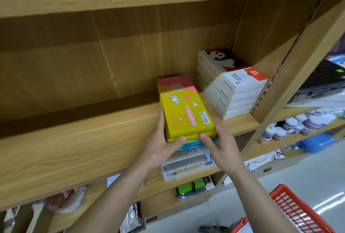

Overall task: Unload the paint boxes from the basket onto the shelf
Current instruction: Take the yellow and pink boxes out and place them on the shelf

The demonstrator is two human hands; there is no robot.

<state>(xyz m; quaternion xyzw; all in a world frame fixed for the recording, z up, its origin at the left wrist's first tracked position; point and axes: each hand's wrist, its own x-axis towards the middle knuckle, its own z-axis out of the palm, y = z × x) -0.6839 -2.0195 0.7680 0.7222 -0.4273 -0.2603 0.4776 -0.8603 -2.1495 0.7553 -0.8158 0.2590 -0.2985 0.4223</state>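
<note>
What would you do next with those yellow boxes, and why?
Probably push the yellow boxes further back. Both the left hand and the right hand grip their near end, which overhangs the shelf edge, beside the white boxes.

Setting: retail shop, art/stationery section. Evidence: wooden display shelving (112, 148) fills most of the frame. Identical white watercolour boxes (237, 90) stacked centre right, beside yellow paint boxes (184, 113). Rows of small paint jars (302, 122) on the adjoining unit, right edge. Packaged goods on the lower tiers. Red plastic shopping basket (298, 212), lower right corner, over a pale tiled floor (298, 169).
</note>
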